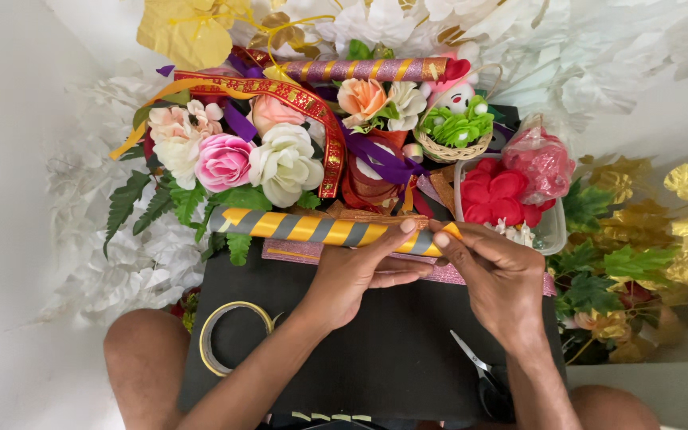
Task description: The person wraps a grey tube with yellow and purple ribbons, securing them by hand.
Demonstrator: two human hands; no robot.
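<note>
A tube (312, 229) wrapped in grey and yellow spiral stripes lies crosswise above a black board (392, 350) resting on my knees. My left hand (360, 275) grips the tube near its right end, thumb and forefinger on top. My right hand (495, 275) pinches the tube's right tip, where a bit of yellow ribbon shows. A pink glitter sheet (300, 252) lies under the tube.
A roll of tape (228, 334) lies on the board's left; scissors (483, 378) at its right. Behind are fabric flowers (280, 163), a purple and gold striped tube (360, 70), a clear tub (547, 231) of red flowers, and gold leaves (678, 231) at right.
</note>
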